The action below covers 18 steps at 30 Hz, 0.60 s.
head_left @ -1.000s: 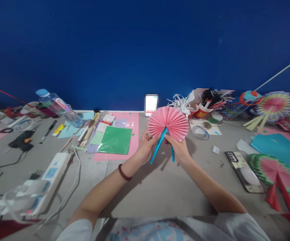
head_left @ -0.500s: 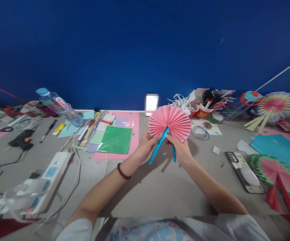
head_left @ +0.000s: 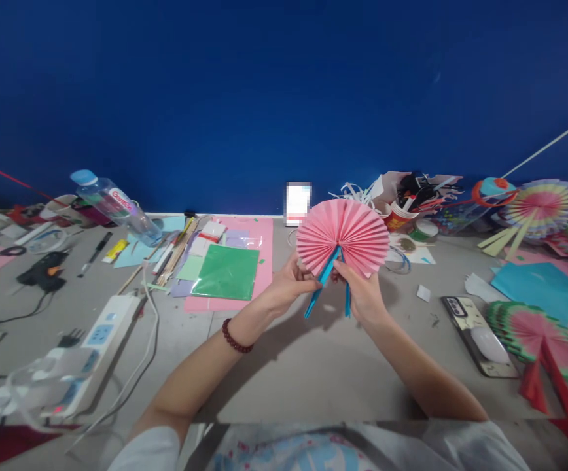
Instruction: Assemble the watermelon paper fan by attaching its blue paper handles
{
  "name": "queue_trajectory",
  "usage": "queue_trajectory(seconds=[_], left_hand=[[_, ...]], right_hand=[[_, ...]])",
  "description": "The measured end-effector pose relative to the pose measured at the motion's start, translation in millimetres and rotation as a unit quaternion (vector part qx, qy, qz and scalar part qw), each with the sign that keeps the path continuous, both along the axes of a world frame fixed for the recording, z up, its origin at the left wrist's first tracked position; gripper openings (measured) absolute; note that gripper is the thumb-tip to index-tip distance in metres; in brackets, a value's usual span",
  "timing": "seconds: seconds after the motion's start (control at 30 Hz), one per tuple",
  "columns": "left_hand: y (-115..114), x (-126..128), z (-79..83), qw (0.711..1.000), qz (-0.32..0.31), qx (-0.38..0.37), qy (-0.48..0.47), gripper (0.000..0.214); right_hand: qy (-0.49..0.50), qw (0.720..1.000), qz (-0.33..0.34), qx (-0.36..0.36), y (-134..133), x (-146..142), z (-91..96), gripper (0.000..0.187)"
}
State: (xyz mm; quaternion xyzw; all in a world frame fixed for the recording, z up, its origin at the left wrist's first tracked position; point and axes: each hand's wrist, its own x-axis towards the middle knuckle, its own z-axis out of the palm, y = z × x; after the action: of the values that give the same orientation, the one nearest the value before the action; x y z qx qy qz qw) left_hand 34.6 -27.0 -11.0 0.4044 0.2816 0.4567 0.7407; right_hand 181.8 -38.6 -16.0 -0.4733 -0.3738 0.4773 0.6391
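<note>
A pink pleated paper fan point(head_left: 343, 229), spread into a near-full round, is held up over the middle of the desk. Two blue folded-paper handles point(head_left: 322, 282) hang from its centre, slightly apart. My left hand point(head_left: 296, 284), with a dark red bead bracelet on the wrist, grips the fan's lower left side, its thumb against the left handle. My right hand point(head_left: 362, 288) is closed at the lower right, its thumb near the top of the right handle. Most of the fingers of both hands are hidden behind the paper.
To the left lie a green paper pack point(head_left: 228, 271), a tilted water bottle point(head_left: 117, 206), a glue gun point(head_left: 43, 271) and a power strip point(head_left: 100, 347) with cables. At right are a phone point(head_left: 478, 337), a watermelon-coloured fan point(head_left: 542, 333) and blue paper point(head_left: 546, 288). A red cup point(head_left: 399, 217) stands behind.
Both hands have carried the fan a little to the right and slightly up. My left thumb now lies across the left handle, lower than before.
</note>
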Motion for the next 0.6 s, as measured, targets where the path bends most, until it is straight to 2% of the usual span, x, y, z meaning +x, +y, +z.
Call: queue_trajectory(seconds=[0.1, 0.23, 0.6], left_hand=[[1, -1, -2.9, 1.000, -0.007, -0.013, 0.006, 0.060], [3, -4, -7.9, 0.999, 0.027, -0.030, 0.023, 0.079], [9, -4, -12.9, 0.997, 0.014, -0.047, 0.054, 0.086]], right_hand=[[-0.010, 1.000, -0.023, 0.016, 4, 3, -2.3, 0.021], [-0.017, 0.999, -0.038, 0.017, 8, 6, -4.9, 0.022], [-0.022, 0.999, -0.035, -0.028, 17, 4, -12.2, 0.027]])
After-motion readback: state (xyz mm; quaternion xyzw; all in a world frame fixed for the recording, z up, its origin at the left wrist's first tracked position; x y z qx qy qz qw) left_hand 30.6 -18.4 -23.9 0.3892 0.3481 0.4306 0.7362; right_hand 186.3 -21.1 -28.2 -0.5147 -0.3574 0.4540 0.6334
